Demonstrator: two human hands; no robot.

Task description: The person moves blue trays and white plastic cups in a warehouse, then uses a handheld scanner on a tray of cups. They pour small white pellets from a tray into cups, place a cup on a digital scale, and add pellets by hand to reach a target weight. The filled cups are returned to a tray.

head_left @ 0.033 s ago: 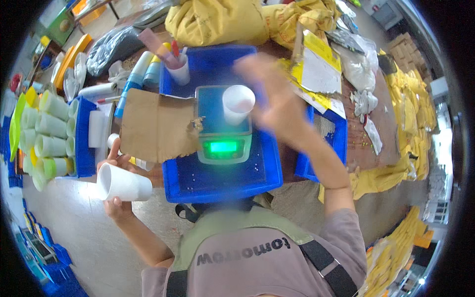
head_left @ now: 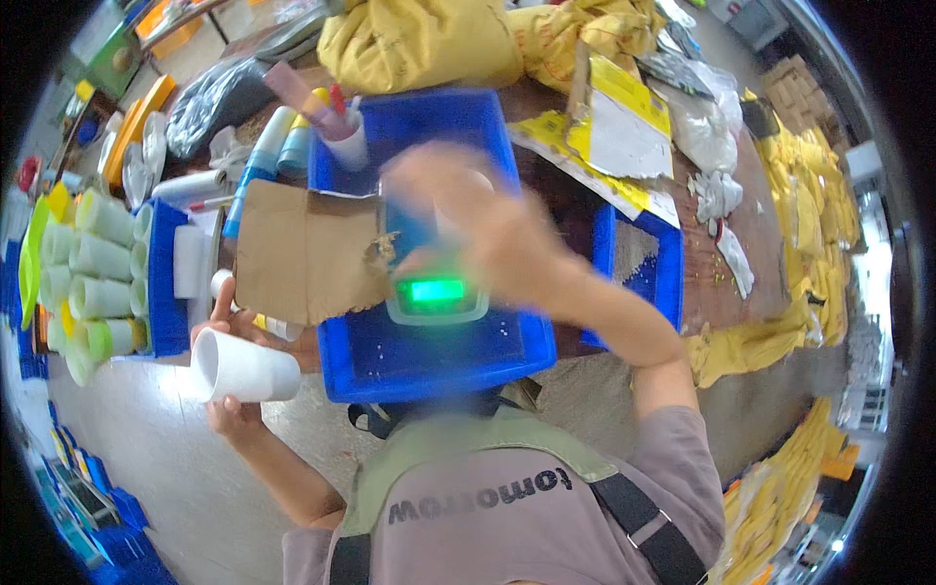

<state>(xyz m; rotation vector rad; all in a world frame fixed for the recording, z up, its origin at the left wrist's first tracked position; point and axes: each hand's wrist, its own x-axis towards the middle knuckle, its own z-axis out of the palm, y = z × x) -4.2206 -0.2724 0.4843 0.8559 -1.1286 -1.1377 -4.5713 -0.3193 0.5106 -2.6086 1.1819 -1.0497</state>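
Observation:
My left hand (head_left: 234,417) is closed around a white plastic cup (head_left: 252,369), which lies tilted on its side with its mouth facing left. A digital scale (head_left: 439,310) with a lit green display stands on the blue crates (head_left: 439,375) in front of me. My right hand (head_left: 478,219) is over the scale, smeared by motion. Behind that hand a second white cup (head_left: 478,181) on the scale is mostly hidden; only a bit of its rim shows. Whether the right hand touches or grips this cup cannot be made out.
A torn cardboard piece (head_left: 302,249) lies left of the scale. Pale green cups (head_left: 100,255) are stacked at far left. A cup of tools (head_left: 346,146) stands at the back. Right sits a blue bin (head_left: 671,283) with grey granules; yellow sacks (head_left: 419,49) lie behind.
My right hand has swung left from beside the scale to over it, now covering most of the cup there. The left hand keeps its cup in nearly the same place.

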